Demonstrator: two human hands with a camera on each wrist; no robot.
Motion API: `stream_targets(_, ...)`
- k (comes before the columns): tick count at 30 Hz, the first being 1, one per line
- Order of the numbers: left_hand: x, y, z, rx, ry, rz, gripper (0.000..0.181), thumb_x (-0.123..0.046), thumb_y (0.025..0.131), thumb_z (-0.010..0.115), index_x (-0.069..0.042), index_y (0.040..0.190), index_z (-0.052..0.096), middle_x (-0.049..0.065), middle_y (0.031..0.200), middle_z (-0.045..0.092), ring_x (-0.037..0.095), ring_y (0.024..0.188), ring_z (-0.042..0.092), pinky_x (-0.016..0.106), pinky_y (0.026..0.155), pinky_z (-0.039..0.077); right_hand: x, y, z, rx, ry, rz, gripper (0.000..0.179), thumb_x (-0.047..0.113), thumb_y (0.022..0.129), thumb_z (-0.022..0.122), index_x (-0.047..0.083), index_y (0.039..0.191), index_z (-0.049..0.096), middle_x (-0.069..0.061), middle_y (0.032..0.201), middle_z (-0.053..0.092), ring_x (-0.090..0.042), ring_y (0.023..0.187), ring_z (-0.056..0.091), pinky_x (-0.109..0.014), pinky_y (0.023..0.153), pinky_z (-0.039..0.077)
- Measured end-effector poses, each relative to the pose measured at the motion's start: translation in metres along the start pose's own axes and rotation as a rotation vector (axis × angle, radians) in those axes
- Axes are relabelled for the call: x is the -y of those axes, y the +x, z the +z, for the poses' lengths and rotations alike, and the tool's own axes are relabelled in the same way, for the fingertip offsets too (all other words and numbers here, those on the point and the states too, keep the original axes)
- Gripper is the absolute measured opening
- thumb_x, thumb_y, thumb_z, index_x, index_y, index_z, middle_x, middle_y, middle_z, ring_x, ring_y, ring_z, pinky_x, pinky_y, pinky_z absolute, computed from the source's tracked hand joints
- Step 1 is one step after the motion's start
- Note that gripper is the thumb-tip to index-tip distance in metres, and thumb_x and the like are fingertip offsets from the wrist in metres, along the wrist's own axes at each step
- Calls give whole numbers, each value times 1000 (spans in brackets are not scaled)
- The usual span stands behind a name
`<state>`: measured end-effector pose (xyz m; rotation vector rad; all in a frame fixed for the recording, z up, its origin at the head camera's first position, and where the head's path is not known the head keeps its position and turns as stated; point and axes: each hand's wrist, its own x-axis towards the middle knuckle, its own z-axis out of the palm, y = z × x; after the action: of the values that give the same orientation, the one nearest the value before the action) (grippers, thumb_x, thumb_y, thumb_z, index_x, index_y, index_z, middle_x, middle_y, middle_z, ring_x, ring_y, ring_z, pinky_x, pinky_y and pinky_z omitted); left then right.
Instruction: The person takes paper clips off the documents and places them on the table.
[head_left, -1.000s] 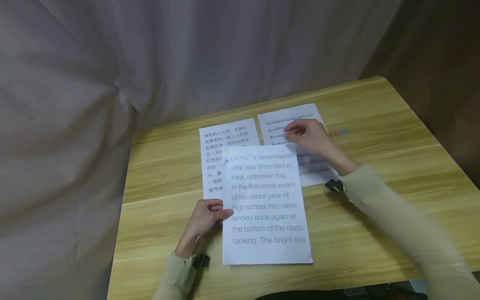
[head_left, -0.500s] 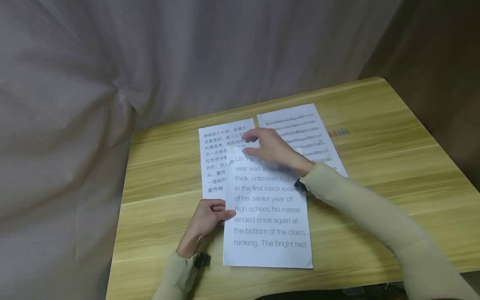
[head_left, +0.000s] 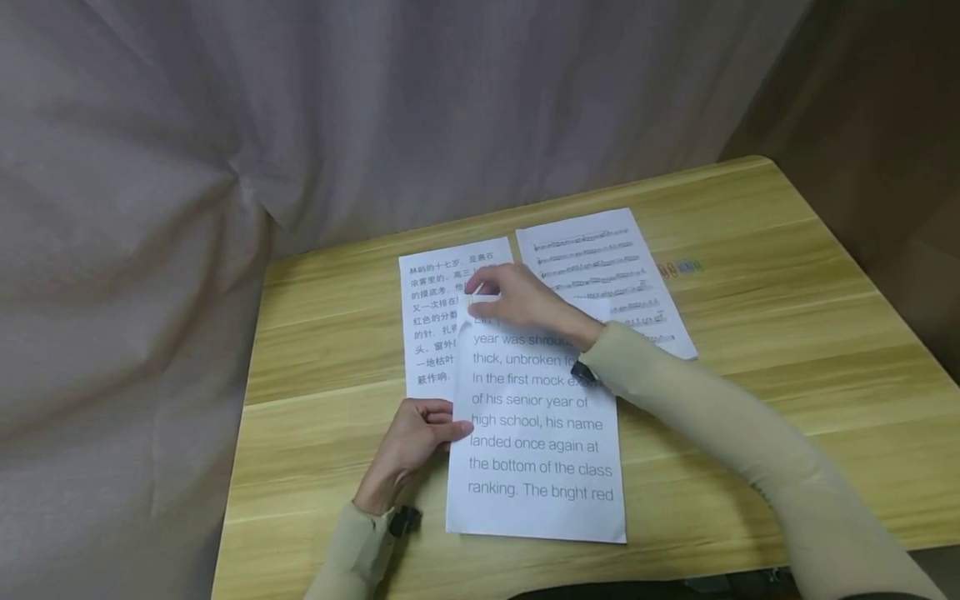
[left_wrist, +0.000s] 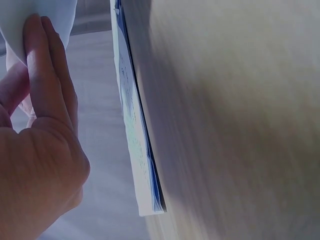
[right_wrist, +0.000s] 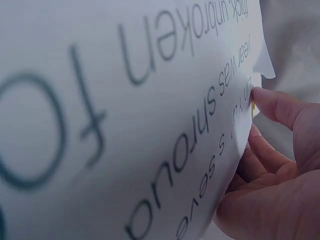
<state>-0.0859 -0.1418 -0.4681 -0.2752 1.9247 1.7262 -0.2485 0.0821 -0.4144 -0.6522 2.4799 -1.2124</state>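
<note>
A white sheet of paper [head_left: 536,467] printed with large English text is held tilted up over the table. My left hand [head_left: 422,432] pinches its left edge, thumb on the printed face and fingers behind, as the left wrist view shows. At the sheet's top left corner sits a yellow paper clip [right_wrist: 253,104]. My right hand [head_left: 517,296] reaches across the top of the sheet and pinches at this clip. In the right wrist view the thumb [right_wrist: 280,107] lies right at the clip, with the other fingers partly hidden behind the paper.
Behind the held sheet, a page of Chinese text [head_left: 427,333] lies partly covered on the wooden table [head_left: 322,333]. A sheet of music [head_left: 600,250] lies to its right, with several coloured paper clips [head_left: 680,267] beside it. A grey curtain [head_left: 450,108] hangs behind the table.
My right hand has moved left from over the music sheet to the held sheet's top left corner, at the yellow paper clip. The left hand keeps its grip; the sheet has shifted slightly right.
</note>
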Motion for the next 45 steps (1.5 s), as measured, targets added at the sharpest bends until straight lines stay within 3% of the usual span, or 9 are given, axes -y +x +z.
stream_targets(21,1,2,3,7,4,7,27,4,92,80,12,117,76,24,105,84,19,85,84,25,70,64,-1,1,5,-19,3,34,26,15,99,77,9,124,76,-13,112,80,-30,105,72,-46,102,55)
stream_targets(31,-1,1,3,10,14,11,26,4,93,79,12,117,76,24,105,84,20,87,84,26,71,65,1,2,5,-42,6,45,24,14,97,77,9,121,77,-12,109,79,-28,101,71,-44,97,55)
stream_targets(45,-1,4,2,18,34,22,28,2,94,80,13,118,75,24,105,84,14,82,82,21,67,60,-4,4,5,-54,8,44,28,14,96,78,8,123,77,-14,113,78,-30,107,70,-48,104,54)
